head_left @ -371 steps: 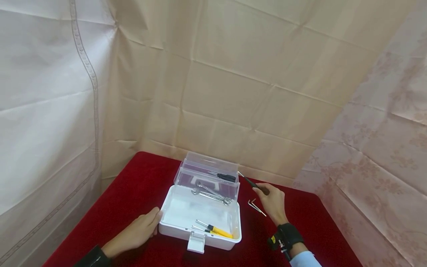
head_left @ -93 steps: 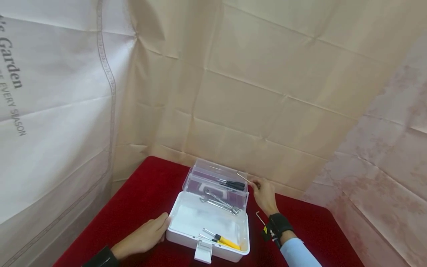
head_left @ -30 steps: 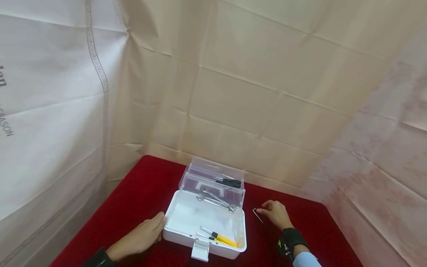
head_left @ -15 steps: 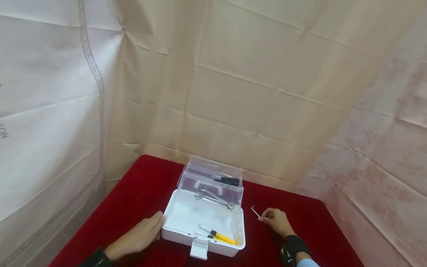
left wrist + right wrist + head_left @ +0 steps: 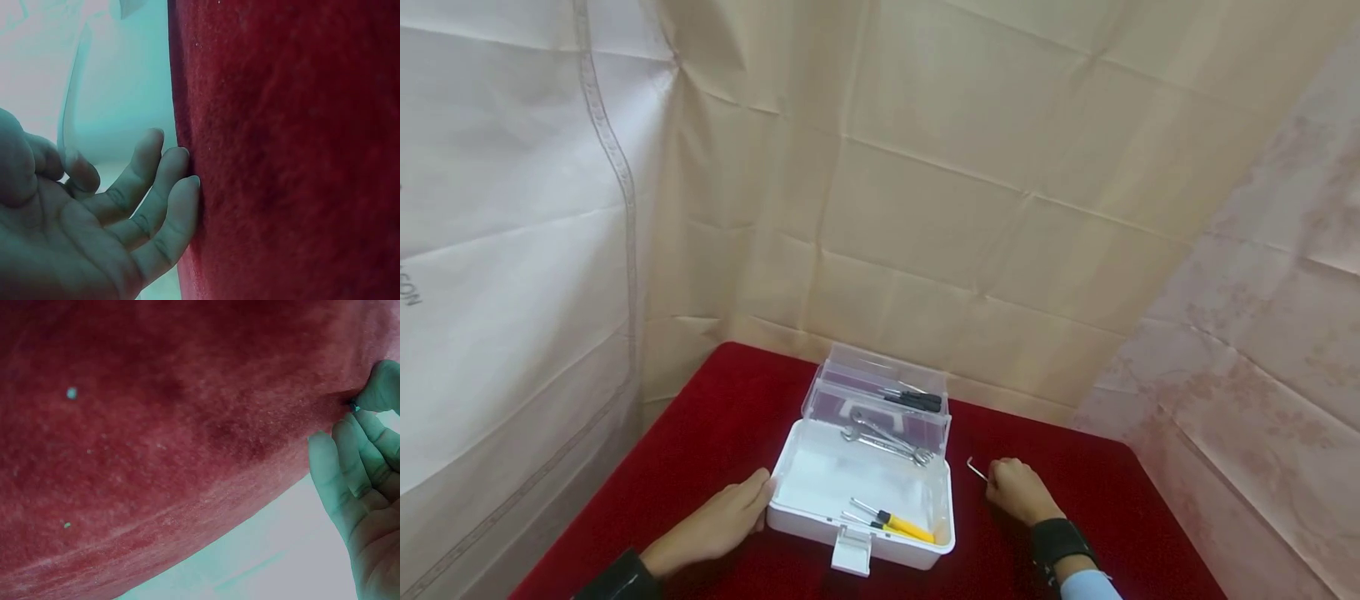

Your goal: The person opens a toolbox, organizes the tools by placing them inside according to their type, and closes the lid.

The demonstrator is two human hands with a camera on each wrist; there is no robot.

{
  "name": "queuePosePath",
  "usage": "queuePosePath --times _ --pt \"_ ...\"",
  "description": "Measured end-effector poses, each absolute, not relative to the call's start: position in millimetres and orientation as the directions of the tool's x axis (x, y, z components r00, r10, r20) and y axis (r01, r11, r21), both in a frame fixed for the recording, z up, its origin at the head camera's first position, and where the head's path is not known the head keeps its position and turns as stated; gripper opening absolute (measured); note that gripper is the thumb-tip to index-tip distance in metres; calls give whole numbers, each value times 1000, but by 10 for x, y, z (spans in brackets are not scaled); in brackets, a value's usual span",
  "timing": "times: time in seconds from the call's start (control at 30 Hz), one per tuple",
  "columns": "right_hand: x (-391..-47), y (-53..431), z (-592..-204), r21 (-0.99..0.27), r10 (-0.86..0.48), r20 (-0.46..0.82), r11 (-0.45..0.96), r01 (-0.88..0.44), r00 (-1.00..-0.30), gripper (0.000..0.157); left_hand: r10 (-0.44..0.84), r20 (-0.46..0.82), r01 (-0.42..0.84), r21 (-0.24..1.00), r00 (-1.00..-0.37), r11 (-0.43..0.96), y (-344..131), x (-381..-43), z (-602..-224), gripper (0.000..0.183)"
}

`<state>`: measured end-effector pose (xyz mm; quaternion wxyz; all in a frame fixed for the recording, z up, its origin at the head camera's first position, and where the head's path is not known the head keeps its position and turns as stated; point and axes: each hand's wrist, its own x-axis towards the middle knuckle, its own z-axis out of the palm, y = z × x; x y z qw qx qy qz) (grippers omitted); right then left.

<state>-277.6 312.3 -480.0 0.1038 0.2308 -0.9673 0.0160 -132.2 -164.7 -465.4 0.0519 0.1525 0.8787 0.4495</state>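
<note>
In the head view my left hand (image 5: 726,518) rests with its fingers against the left side of a white toolbox (image 5: 808,523). The left wrist view shows its fingers loosely bent, their tips beside the red cloth. To the right of the box, my right hand (image 5: 1018,490) pinches an L-shaped hex key (image 5: 977,469) low over the table. The short bent end of the key points away from the hand; the rest is hidden by the fingers. In the right wrist view only a tiny bit of the key (image 5: 355,407) shows between thumb and fingers.
The clear lid (image 5: 868,417) stands folded back; its compartments bear black-handled screwdrivers (image 5: 922,402) and a thin metal piece (image 5: 912,387). Wrenches (image 5: 880,442) lie at the box's rear, yellow-handled screwdrivers (image 5: 906,526) at its front. Red cloth (image 5: 745,400) covers the table; curtains (image 5: 925,208) surround it.
Earlier the right hand held a dark-handled tool, then a hex key by the lid. It has since come down to the other hex key and grips it. The left hand stays at the box.
</note>
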Motion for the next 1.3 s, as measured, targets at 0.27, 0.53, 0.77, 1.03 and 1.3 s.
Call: queuePosePath --times 0.27,0.53,0.77,1.03,1.3 --pt "-2786 3245 -4815 -190 -317 272 908 -374 -908 16 317 40 217 807 -948 549 -1652 -1326 -4671 26" --pt "-2766 3294 -4798 -192 -352 368 877 -441 -860 23 310 44 218 804 -950 553 -1655 -1343 -4645 26" --pt "-2724 3284 -4782 -254 -318 404 862 -439 -858 22 311 38 214 803 -950 556 -1645 -1327 -4651 26" --pt "-2702 3285 -4746 -249 -261 268 911 -328 -928 11 304 46 219 797 -951 564 -1637 -1322 -4649 27" --pt "-2685 3273 -4716 -259 -225 272 919 -296 -936 10 308 46 219 803 -950 554 -1637 -1317 -4644 26"
